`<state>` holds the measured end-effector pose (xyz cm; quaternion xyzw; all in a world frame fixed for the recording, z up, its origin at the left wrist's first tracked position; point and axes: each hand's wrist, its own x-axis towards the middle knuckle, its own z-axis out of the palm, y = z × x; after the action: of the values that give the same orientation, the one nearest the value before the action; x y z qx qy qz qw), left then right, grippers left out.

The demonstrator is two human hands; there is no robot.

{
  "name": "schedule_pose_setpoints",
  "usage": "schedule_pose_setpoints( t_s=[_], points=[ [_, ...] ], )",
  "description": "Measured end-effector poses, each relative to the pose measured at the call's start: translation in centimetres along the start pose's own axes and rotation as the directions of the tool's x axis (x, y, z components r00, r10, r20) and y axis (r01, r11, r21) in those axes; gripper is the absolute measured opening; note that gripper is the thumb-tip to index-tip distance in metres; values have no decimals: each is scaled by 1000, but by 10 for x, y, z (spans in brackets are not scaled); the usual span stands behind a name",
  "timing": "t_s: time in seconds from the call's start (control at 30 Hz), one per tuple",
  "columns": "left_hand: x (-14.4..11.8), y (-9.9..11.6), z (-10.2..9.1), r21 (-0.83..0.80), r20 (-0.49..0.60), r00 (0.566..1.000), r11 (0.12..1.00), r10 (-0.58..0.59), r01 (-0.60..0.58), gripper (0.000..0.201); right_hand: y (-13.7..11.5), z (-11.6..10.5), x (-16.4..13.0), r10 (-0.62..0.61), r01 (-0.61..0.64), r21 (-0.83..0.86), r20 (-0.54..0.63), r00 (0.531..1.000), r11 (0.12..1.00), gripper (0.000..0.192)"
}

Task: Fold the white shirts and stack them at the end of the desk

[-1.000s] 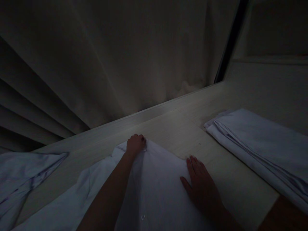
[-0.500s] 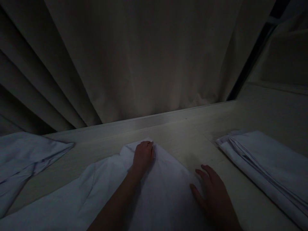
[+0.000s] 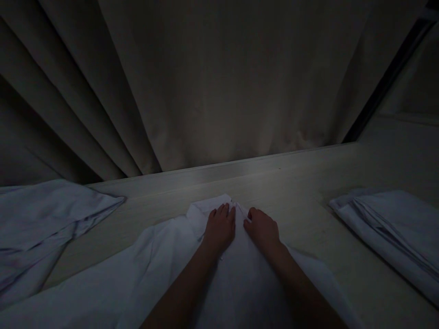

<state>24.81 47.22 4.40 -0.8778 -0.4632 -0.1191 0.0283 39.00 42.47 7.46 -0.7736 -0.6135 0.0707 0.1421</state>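
A white shirt [image 3: 137, 278] lies spread on the pale wooden table [image 3: 295, 192] in front of me, its collar end pointing away. My left hand [image 3: 220, 227] rests flat on the collar area with fingers together. My right hand [image 3: 262, 228] sits right beside it, fingers curled onto the cloth at the collar's edge. Both forearms lie over the shirt. The scene is very dim.
A folded stack of white cloth [image 3: 394, 233] lies at the right. A crumpled white garment [image 3: 44, 224] lies at the left edge. Grey curtains [image 3: 212, 82] hang directly behind the table's far edge. A dark vertical frame [image 3: 387, 77] stands at the upper right.
My right hand has moved left from the shirt's right side up to the collar, beside my left hand. My left hand went from gripping the collar to lying flat on it.
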Motion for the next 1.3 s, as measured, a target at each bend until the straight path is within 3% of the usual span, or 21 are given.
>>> schedule_pose_setpoints(
  t_s=[0.17,0.47,0.73,1.03,1.3],
  points=[
    [3,2,-3,31,-14,1000,999,-6,7,43,11,-5,5,35,-35,64,-9,999,997,17],
    [21,6,-14,99,29,999,995,-32,29,37,16,-23,11,4,2,170,-37,999,985,19],
    [21,-1,-16,115,51,999,993,-14,8,36,26,-28,14,-42,48,196,-33,999,979,23],
    [25,1,-16,128,148,988,992,-35,17,44,-12,-28,-7,-284,279,64,94,954,958,33],
    [43,-9,-25,53,178,981,997,-71,63,39,-18,-22,-22,-257,258,20,195,947,966,24]
  ],
)
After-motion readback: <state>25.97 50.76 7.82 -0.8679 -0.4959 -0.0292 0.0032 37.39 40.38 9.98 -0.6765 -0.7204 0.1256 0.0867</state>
